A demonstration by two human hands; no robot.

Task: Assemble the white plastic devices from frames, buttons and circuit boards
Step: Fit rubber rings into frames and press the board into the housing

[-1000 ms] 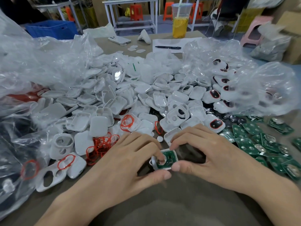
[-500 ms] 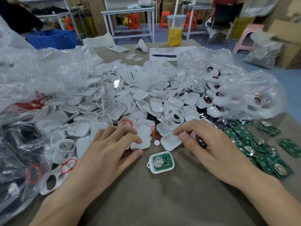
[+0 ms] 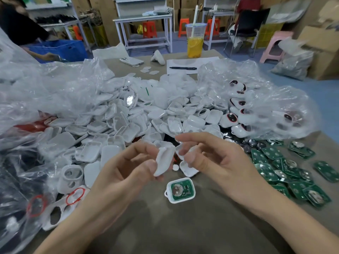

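Note:
A white frame with a green circuit board [image 3: 180, 190] seated in it lies on the brown table [image 3: 183, 226] just below my hands. My left hand [image 3: 126, 167] pinches a white plastic cover [image 3: 164, 159], tilted on edge, between thumb and fingers above the table. My right hand [image 3: 214, 158] hovers right beside it, fingers spread, holding nothing. Behind my hands spreads a big heap of white covers [image 3: 128, 125]. Green circuit boards [image 3: 286, 173] lie in a pile to the right. A small white round button [image 3: 175, 167] rests on the table between my hands.
Clear plastic bags [image 3: 45, 94] with parts bulge at left and right. White frames with red rings [image 3: 75, 196] sit at lower left. At the far table edge stand a cup of yellow drink [image 3: 195, 43], a phone [image 3: 131, 61], a pen [image 3: 183, 68] on paper.
Both hands left the frame with the board, which now lies on the table. They reached into the heap, and my left hand lifted out a white cover.

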